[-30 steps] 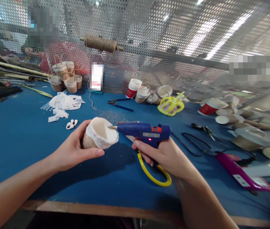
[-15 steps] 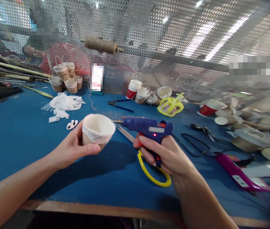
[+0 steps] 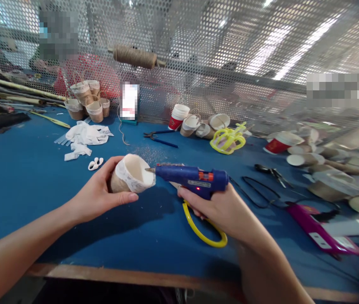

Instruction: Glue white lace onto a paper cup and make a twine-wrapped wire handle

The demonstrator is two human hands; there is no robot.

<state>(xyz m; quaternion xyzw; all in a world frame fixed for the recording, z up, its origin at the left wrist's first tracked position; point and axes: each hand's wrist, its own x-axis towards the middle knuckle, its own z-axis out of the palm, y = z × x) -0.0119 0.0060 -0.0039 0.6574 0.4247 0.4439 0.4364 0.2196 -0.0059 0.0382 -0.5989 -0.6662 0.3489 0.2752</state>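
My left hand [image 3: 99, 192] is wrapped round a twine-covered paper cup [image 3: 121, 179] with white lace along its rim. The cup is tilted, its mouth facing right and towards me. In my right hand [image 3: 209, 202] is a blue hot glue gun [image 3: 182, 174] with a small red light lit on its side. Its metal nozzle is at the right side of the cup's rim; whether it touches, I cannot tell. Below the glue gun lie yellow-handled scissors [image 3: 203, 236] on the blue table [image 3: 129, 249], their blades mostly hidden.
White lace [image 3: 86, 133] and a small white cutout [image 3: 95, 164] lie left. Behind stand covered cups [image 3: 93, 110], a phone [image 3: 129, 101], blue-handled pliers [image 3: 162, 139], red cups [image 3: 178, 117] and a yellow crown-shaped frame [image 3: 227, 140]. A purple power strip [image 3: 317, 230] and black cable [image 3: 258, 192] lie right.
My left hand has tipped the cup so its mouth turns more to the right. The glue gun has rolled and dropped slightly, its nozzle now lower at the rim.
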